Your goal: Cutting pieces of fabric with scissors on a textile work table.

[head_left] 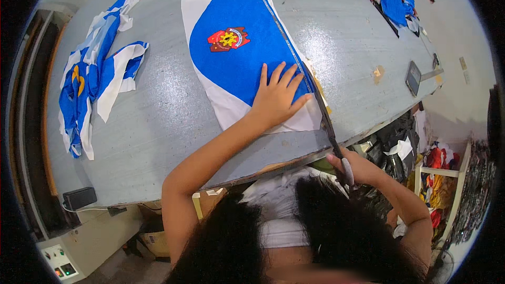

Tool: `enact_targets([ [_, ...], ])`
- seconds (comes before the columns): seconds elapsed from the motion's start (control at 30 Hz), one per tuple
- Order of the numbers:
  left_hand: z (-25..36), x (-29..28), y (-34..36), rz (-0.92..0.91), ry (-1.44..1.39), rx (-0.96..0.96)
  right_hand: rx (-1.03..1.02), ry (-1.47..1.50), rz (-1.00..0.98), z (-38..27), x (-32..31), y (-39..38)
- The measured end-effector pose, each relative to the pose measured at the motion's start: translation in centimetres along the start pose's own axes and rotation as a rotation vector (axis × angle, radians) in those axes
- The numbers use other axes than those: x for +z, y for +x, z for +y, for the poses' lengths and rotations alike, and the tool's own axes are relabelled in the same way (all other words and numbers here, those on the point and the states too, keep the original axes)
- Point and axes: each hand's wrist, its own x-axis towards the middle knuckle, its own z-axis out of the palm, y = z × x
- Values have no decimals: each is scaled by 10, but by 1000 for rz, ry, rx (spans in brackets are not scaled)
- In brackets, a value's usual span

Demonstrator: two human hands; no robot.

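Note:
A white fabric piece printed with a blue panel [247, 10] lies flat on the grey table [168, 100]. A red and yellow emblem [228, 39] sits on the blue, and a narrow patterned stripe runs down its right side. My left hand [278, 97] presses flat on the lower right part of the fabric with fingers spread. Below and to the right, at the table's front edge, my right hand [362, 167] grips the handles of long dark scissors [330, 126]. Their blades reach up along the fabric's right edge; whether they are apart is hard to see.
Crumpled blue and white fabric scraps [89, 76] lie at the left of the table. Blue and dark cloth [389, 0] is heaped at the far right. A phone-like device [413, 79] and a black box [80, 198] rest near the edges. A shelf [441, 171] with colourful cloth stands at right.

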Motion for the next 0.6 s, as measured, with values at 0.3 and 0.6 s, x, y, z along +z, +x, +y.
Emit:
enact_targets([
  [0.3,-11,-9,0,54,-4,26,6,-42,79,8,10,2],
  [0.6,-11,-8,0,-21,25,-28,48,50,-20,-2,3,-3],
])
